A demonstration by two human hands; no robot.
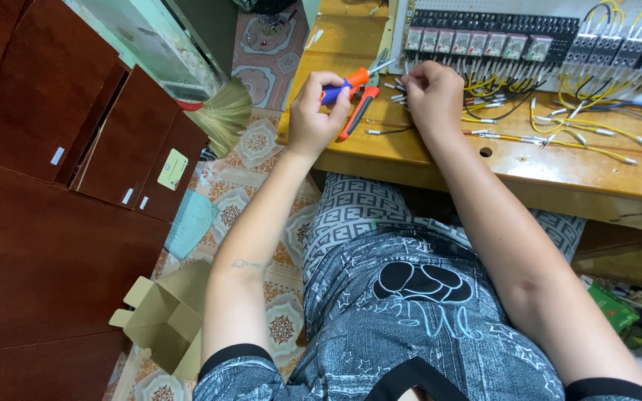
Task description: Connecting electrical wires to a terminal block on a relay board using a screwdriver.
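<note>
Far left, dark red-brown cabinet panels (46,223) lean in a stack against one another, small labels on their edges, parked out of the way of the work. Below them an open cardboard box (161,315) lies on the patterned tile floor (254,193), flaps splayed. A straw broom (221,113) rests with its bristles on the tiles beside the panels.

Moving right, the left hand (315,111) is clenched around the orange-and-blue handles of a crimping plier (354,93), held over the near edge of the wooden workbench (559,167) with its metal nose pointing right toward the other hand, so the tool meets the wire ends there. One red handle hangs loose below the palm, which suggests the tool is not squeezed fully closed.

The right hand (432,93) is curled, knuckles up, fingers pinching a small bundle of wire ends with metal ferrules (397,90) just beside the plier's nose; what exactly sits between the fingertips is hidden.

Further right, loose yellow and black wires (559,126) sprawl across the bench, running up to a row of relays and terminal blocks (529,41) mounted on a white perforated panel, within reach.
</note>
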